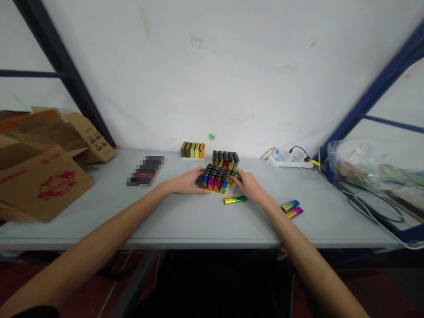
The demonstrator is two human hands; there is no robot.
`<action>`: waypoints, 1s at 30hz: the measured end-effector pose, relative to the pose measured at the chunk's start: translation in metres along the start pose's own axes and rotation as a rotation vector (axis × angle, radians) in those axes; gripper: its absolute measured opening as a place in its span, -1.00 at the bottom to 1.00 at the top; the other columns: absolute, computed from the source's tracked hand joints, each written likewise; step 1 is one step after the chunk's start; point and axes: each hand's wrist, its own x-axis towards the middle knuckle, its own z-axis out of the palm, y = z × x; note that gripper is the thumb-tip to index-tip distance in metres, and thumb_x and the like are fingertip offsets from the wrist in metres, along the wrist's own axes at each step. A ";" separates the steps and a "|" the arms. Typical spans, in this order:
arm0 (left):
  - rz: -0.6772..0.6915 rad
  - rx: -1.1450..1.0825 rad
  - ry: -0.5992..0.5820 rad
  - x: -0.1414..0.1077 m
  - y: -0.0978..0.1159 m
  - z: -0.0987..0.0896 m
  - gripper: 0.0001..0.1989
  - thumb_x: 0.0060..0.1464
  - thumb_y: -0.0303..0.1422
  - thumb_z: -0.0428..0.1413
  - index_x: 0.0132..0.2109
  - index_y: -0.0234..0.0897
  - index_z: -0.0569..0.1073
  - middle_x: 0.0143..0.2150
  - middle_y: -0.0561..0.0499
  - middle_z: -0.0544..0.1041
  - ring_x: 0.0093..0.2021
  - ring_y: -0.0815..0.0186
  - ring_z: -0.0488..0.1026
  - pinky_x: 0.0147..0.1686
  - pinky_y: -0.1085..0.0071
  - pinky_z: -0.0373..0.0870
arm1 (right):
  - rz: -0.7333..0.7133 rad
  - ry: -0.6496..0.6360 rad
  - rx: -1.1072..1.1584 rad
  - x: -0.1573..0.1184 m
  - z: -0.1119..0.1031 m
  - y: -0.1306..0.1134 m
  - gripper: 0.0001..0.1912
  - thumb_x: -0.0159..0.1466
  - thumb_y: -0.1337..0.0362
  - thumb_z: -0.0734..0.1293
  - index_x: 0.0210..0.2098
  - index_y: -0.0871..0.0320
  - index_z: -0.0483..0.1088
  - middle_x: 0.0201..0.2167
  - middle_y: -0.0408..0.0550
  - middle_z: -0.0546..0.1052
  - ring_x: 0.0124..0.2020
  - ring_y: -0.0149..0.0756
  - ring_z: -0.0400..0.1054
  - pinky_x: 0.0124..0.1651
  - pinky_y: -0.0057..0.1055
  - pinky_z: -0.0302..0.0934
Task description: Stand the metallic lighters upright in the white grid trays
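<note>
Head view: we bracket a tray of lighters (217, 179) at mid-table — left hand (188, 182) cupped against its nine o'clock side, right hand (247, 185) pinching its three o'clock corner. Light, stiff and slick, we judge, likely to topple; best gripped low on the sides. We count two packed trays, one loose lighter (234, 200) at six o'clock, two lighters (291, 209) at four o'clock, plus a row of five (192, 150) behind.
</note>
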 end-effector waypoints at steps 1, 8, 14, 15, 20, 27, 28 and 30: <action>0.000 0.007 0.000 0.000 0.000 0.000 -0.15 0.01 0.19 0.30 0.27 -0.28 0.47 0.31 -0.22 0.42 0.30 -0.13 0.40 0.37 0.07 0.30 | -0.010 -0.017 0.010 -0.001 -0.001 0.001 -0.83 0.50 0.21 0.29 -0.19 0.16 0.39 -0.37 0.02 0.63 -0.36 -0.24 0.50 -0.30 -0.42 0.16; 0.021 0.038 -0.017 0.001 0.000 0.000 -0.19 0.03 0.19 0.29 0.22 -0.32 0.50 0.29 -0.25 0.44 0.29 -0.14 0.40 0.36 0.05 0.30 | -0.011 -0.237 0.216 -0.023 -0.023 0.020 -0.59 0.36 -0.06 0.40 -0.07 0.17 0.43 -0.33 -0.05 0.60 -0.34 -0.26 0.46 -0.26 -0.39 0.27; 0.020 0.061 -0.018 0.001 0.002 -0.001 -0.18 0.04 0.19 0.28 0.22 -0.36 0.48 0.29 -0.28 0.43 0.30 -0.15 0.39 0.37 0.08 0.30 | -0.085 -0.441 0.208 -0.024 -0.034 0.020 -0.60 0.19 0.07 0.54 -0.10 0.16 0.49 -0.25 -0.06 0.56 -0.25 -0.24 0.42 -0.17 -0.35 0.31; 0.017 0.060 -0.017 0.001 0.002 -0.001 -0.18 0.04 0.19 0.28 0.23 -0.36 0.48 0.29 -0.28 0.43 0.30 -0.15 0.39 0.36 0.08 0.30 | -0.108 -0.440 0.166 -0.025 -0.035 0.019 -0.67 0.19 0.11 0.53 -0.15 0.16 0.50 -0.25 -0.05 0.56 -0.24 -0.23 0.41 -0.15 -0.35 0.29; 0.018 0.047 -0.019 0.001 0.002 -0.001 -0.19 0.04 0.19 0.28 0.23 -0.32 0.48 0.29 -0.26 0.43 0.29 -0.15 0.40 0.34 0.06 0.33 | -0.093 -0.395 0.146 -0.029 -0.046 0.017 -0.73 0.26 0.10 0.48 -0.20 0.15 0.47 -0.27 -0.05 0.57 -0.27 -0.23 0.40 -0.21 -0.36 0.24; 0.021 0.047 -0.008 0.001 0.001 0.000 -0.16 0.04 0.18 0.28 0.28 -0.33 0.45 0.28 -0.26 0.45 0.28 -0.15 0.41 0.36 0.04 0.31 | -0.091 -0.239 0.472 -0.028 -0.051 0.024 -0.60 0.30 -0.08 0.44 -0.14 0.14 0.48 -0.38 -0.13 0.49 -0.39 -0.32 0.30 -0.33 -0.39 0.21; 0.021 0.042 -0.006 0.001 0.001 0.000 -0.16 0.04 0.17 0.29 0.28 -0.32 0.45 0.28 -0.26 0.45 0.29 -0.15 0.41 0.36 0.04 0.31 | -0.084 -0.210 0.521 -0.026 -0.049 0.024 -0.59 0.29 -0.08 0.46 -0.15 0.14 0.49 -0.36 -0.12 0.50 -0.38 -0.32 0.31 -0.32 -0.38 0.23; 0.022 0.032 -0.001 0.000 0.000 0.000 -0.16 0.04 0.16 0.30 0.30 -0.31 0.45 0.29 -0.25 0.44 0.29 -0.15 0.41 0.37 0.04 0.30 | -0.067 -0.129 0.589 -0.023 -0.047 0.022 -0.59 0.25 -0.09 0.49 -0.18 0.13 0.51 -0.30 -0.09 0.52 -0.31 -0.29 0.35 -0.26 -0.36 0.29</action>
